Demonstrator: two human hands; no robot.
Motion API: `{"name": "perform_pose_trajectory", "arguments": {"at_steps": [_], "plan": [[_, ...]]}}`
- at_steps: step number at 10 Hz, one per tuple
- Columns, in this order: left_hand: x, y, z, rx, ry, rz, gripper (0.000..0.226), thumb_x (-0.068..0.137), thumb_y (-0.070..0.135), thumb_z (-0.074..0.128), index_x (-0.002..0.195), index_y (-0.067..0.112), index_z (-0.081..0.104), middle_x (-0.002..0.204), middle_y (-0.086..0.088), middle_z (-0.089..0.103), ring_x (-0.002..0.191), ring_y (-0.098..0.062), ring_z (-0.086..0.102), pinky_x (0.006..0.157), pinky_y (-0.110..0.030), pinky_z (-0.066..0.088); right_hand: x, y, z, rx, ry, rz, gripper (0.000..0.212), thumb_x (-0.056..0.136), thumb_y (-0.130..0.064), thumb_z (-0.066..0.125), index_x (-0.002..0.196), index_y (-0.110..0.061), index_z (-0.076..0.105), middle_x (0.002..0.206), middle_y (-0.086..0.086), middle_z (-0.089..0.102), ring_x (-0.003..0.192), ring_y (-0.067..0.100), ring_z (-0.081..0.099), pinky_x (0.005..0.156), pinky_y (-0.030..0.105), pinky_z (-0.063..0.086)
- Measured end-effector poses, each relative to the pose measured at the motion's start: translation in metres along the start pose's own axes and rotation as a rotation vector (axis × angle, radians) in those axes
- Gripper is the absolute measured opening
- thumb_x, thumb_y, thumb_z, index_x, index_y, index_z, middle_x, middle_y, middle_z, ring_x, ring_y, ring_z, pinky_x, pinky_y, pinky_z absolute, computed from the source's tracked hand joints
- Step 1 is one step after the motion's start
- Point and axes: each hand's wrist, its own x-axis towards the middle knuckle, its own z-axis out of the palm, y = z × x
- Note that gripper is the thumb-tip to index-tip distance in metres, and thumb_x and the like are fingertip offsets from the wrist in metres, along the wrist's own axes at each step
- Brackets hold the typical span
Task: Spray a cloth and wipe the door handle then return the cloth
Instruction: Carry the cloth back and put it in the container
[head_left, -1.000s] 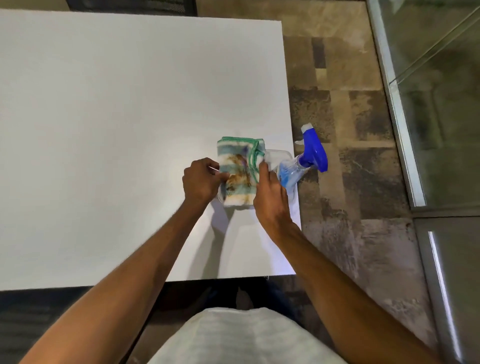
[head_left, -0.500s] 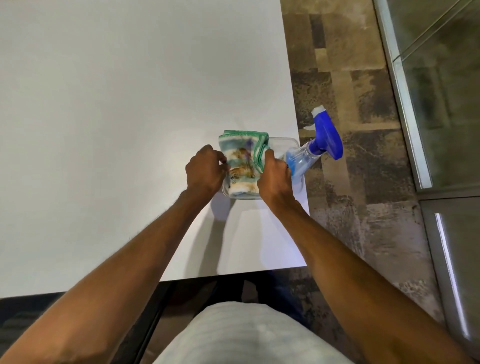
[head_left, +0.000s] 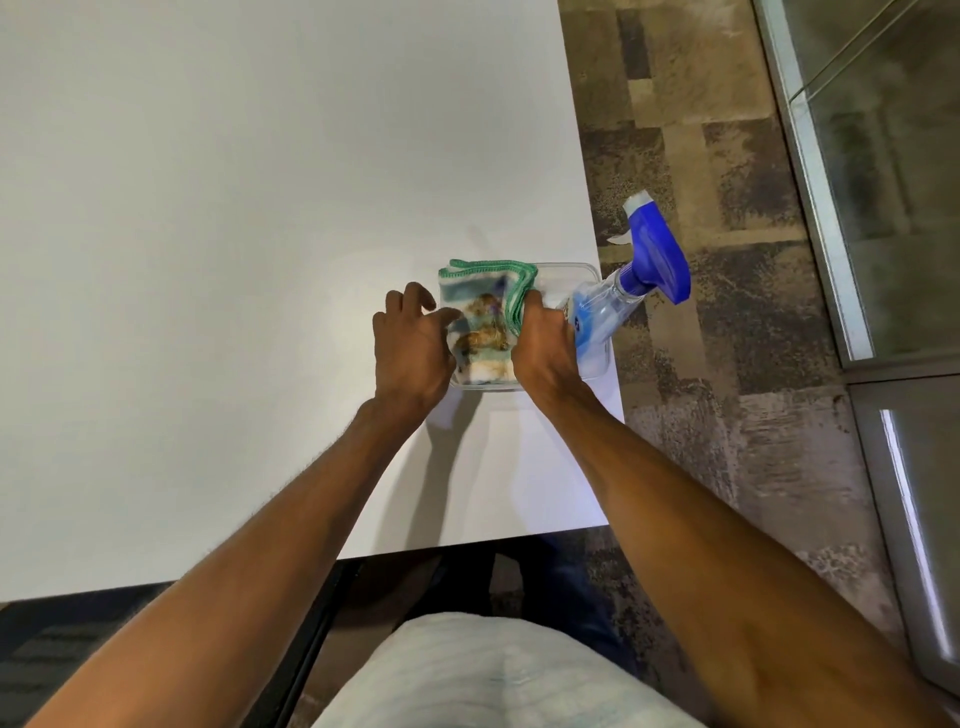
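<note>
A folded cloth (head_left: 483, 322) with a green hem and a brown-and-teal print lies in a clear plastic container (head_left: 571, 267) near the right edge of the white table (head_left: 260, 208). A spray bottle (head_left: 654, 260) with a blue head rests tilted in the same container, its nozzle out over the floor. My left hand (head_left: 410, 343) is at the cloth's left edge, fingers apart and raised, thumb touching the fabric. My right hand (head_left: 545, 348) has its fingers curled over the cloth's right green hem, between cloth and bottle. No door handle is in view.
Patterned carpet (head_left: 701, 415) runs along the right of the table. A metal-framed glass partition (head_left: 810, 156) stands at the far right. The table's near edge is just in front of my body.
My left hand's fingers have lifted and spread off the cloth's left edge. My right hand has settled lower on the cloth's right hem. The cloth sits deeper in the container.
</note>
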Motion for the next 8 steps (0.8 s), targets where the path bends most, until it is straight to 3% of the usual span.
{"name": "perform_pose_trajectory", "arguments": {"at_steps": [1, 2, 3, 4, 5, 6, 7, 8], "plan": [[0.002, -0.001, 0.001, 0.224, -0.123, 0.075, 0.054, 0.092, 0.02, 0.067, 0.144, 0.03, 0.058, 0.172, -0.021, 0.01, 0.159, -0.045, 0.001, 0.123, -0.058, 0.015, 0.0, 0.0, 0.002, -0.034, -0.003, 0.011, 0.039, 0.099, -0.009, 0.058, 0.136, -0.004, 0.046, 0.124, 0.024, 0.066, 0.113, 0.04, 0.065, 0.098, 0.047, 0.051], [0.006, -0.003, 0.005, 0.389, -0.212, 0.105, 0.066, 0.097, 0.033, 0.064, 0.157, 0.037, 0.037, 0.172, -0.02, -0.019, 0.155, -0.048, -0.023, 0.125, -0.068, -0.004, 0.001, 0.0, 0.004, -0.048, -0.027, 0.025, 0.039, 0.1, -0.01, 0.059, 0.136, -0.005, 0.046, 0.123, 0.023, 0.066, 0.114, 0.039, 0.065, 0.099, 0.046, 0.052], [0.009, -0.004, 0.008, 0.446, -0.289, 0.105, 0.075, 0.097, 0.034, 0.064, 0.161, 0.037, 0.025, 0.17, -0.02, -0.024, 0.154, -0.049, -0.026, 0.123, -0.071, -0.006, 0.001, 0.003, 0.006, -0.048, -0.042, 0.023, 0.043, 0.096, -0.01, 0.065, 0.135, -0.003, 0.047, 0.124, 0.022, 0.066, 0.115, 0.036, 0.065, 0.098, 0.043, 0.052], [0.009, -0.004, 0.004, 0.339, -0.32, 0.072, 0.074, 0.097, 0.023, 0.061, 0.162, 0.032, 0.026, 0.171, -0.019, -0.021, 0.156, -0.044, -0.024, 0.125, -0.068, -0.005, -0.009, 0.001, 0.005, -0.071, 0.002, 0.024, 0.046, 0.091, -0.008, 0.068, 0.132, 0.0, 0.048, 0.126, 0.021, 0.063, 0.115, 0.033, 0.063, 0.096, 0.037, 0.053], [0.0, -0.007, -0.005, 0.075, -0.214, 0.054, 0.077, 0.096, 0.01, 0.058, 0.163, 0.025, 0.024, 0.174, -0.019, -0.005, 0.161, -0.037, -0.008, 0.128, -0.061, 0.002, -0.028, -0.004, 0.002, -0.131, 0.089, -0.093, 0.052, 0.088, -0.007, 0.065, 0.135, 0.003, 0.045, 0.129, 0.023, 0.058, 0.116, 0.032, 0.06, 0.098, 0.036, 0.05], [-0.018, -0.006, -0.017, -0.069, 0.027, 0.096, 0.058, 0.104, 0.025, 0.043, 0.161, 0.016, 0.033, 0.17, -0.023, 0.02, 0.159, -0.042, 0.017, 0.125, -0.064, 0.016, -0.049, -0.008, -0.008, -0.161, 0.195, -0.233, 0.053, 0.081, -0.01, 0.073, 0.129, 0.003, 0.057, 0.123, 0.025, 0.065, 0.112, 0.036, 0.065, 0.093, 0.042, 0.055], [-0.024, 0.003, -0.041, -0.147, 0.199, 0.125, 0.059, 0.108, 0.04, 0.032, 0.162, 0.015, 0.031, 0.17, -0.021, 0.023, 0.158, -0.04, 0.02, 0.126, -0.061, 0.017, -0.069, -0.007, -0.027, -0.126, 0.33, -0.422, 0.048, 0.094, -0.016, 0.059, 0.138, 0.004, 0.055, 0.14, 0.026, 0.059, 0.131, 0.039, 0.057, 0.109, 0.048, 0.048], [-0.031, 0.025, -0.074, -0.219, 0.33, 0.191, 0.058, 0.111, 0.038, 0.036, 0.164, 0.018, 0.023, 0.173, -0.018, 0.014, 0.161, -0.035, 0.011, 0.129, -0.058, 0.014, -0.093, -0.013, -0.065, -0.009, 0.53, -0.547, 0.046, 0.1, -0.018, 0.051, 0.141, 0.004, 0.054, 0.146, 0.023, 0.055, 0.136, 0.037, 0.053, 0.111, 0.047, 0.043]]}}
